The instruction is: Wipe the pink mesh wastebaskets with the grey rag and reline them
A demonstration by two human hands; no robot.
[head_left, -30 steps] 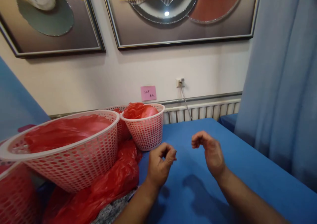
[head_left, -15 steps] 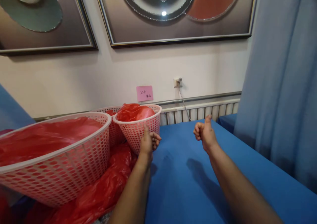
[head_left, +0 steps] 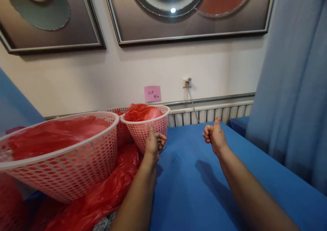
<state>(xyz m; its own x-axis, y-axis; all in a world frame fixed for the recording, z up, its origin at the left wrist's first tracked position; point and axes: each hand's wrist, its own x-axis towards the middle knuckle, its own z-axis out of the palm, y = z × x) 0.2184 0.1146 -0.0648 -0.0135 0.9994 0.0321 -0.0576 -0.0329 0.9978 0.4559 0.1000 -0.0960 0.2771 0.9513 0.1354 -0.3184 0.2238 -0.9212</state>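
Note:
Both arms stretch forward over a blue table [head_left: 204, 190]. My left hand [head_left: 154, 143] is a fist with the thumb up, held just in front of a small white mesh basket [head_left: 143, 130] lined with a red plastic bag. My right hand [head_left: 214, 135] is also a thumbs-up fist, raised above the table's far part. Neither hand holds anything.
A large white mesh basket [head_left: 63, 156] with a red liner sits at the left, another small one behind it. Loose red plastic bag [head_left: 112, 186] lies under them. A blue curtain [head_left: 293, 88] hangs at right. A radiator, a pink note and a socket are on the wall.
Both hands went from loosely curled over the table to thumbs-up fists stretched farther forward; since half a second ago they have hardly moved.

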